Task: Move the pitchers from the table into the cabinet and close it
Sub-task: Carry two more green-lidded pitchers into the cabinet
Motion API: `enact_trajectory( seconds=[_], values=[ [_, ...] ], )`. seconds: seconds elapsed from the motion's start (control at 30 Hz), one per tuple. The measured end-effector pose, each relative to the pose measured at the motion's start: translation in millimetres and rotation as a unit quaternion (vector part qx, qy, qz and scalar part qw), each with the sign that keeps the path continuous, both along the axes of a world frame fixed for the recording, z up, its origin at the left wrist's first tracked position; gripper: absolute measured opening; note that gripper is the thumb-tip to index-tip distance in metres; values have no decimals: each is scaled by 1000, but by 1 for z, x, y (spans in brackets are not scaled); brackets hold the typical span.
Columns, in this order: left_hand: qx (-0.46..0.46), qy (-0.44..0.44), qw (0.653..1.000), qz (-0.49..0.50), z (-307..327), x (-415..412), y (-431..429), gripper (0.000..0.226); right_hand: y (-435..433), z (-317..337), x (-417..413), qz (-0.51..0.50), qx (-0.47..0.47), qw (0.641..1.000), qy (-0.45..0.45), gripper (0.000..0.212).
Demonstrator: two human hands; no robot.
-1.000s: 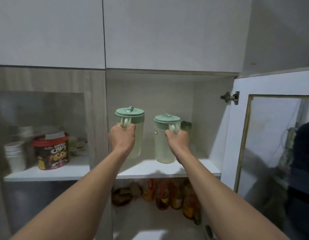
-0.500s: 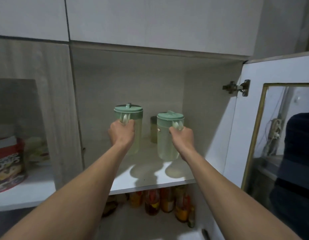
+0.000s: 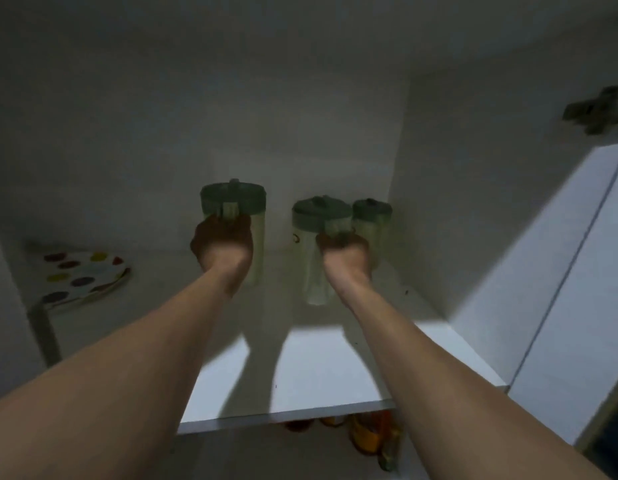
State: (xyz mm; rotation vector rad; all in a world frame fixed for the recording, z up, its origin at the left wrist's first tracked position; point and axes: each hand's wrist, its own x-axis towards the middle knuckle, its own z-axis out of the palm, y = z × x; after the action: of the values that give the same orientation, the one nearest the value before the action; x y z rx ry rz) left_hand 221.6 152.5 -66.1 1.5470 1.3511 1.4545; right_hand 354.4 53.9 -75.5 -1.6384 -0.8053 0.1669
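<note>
Two pale green pitchers with darker green lids are inside the open cabinet, deep in its shadow. My left hand (image 3: 222, 245) grips the handle of the left pitcher (image 3: 238, 211). My right hand (image 3: 345, 254) grips the handle of the right pitcher (image 3: 316, 237), whose base reaches down to the white shelf (image 3: 318, 368). Whether either base rests on the shelf I cannot tell. A third green-lidded pitcher (image 3: 371, 216) stands just behind and to the right, against the cabinet's right wall.
A plate with coloured dots (image 3: 82, 277) lies on the shelf at the left. The open cabinet door (image 3: 574, 282) hangs at the right, its hinge (image 3: 595, 110) above. Bottles (image 3: 369, 434) stand on the shelf below.
Both hands have carried the pitchers deeper into the cabinet, towards its back wall. The view has moved in close, and the third pitcher now shows beside the right one.
</note>
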Motion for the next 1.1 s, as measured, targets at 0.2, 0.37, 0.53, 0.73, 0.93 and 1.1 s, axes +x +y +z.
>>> enact_trajectory(
  seconds=[0.2, 0.37, 0.53, 0.73, 0.93, 1.1],
  values=[
    [3, -14, 999, 41, -26, 33, 66, 33, 74, -31, 29, 42, -13, 999, 1, 41],
    [-11, -16, 999, 37, -40, 53, 107, 24, 124, -45, 47, 58, -6, 998, 30, 39],
    [-29, -44, 998, 38, -51, 68, 136, 26, 160, -53, 59, 70, -6, 997, 33, 38],
    [-45, -48, 997, 36, -61, 79, 160, 28, 192, -55, 69, 90, -10, 995, 49, 36],
    [-37, -31, 999, 25, -64, 86, 172, 23, 214, -58, 74, 98, -4, 993, 62, 32],
    [-52, 10, 998, 14, -64, 86, 179, 25, 223, -58, 78, 105, -21, 992, 65, 22]
  ],
)
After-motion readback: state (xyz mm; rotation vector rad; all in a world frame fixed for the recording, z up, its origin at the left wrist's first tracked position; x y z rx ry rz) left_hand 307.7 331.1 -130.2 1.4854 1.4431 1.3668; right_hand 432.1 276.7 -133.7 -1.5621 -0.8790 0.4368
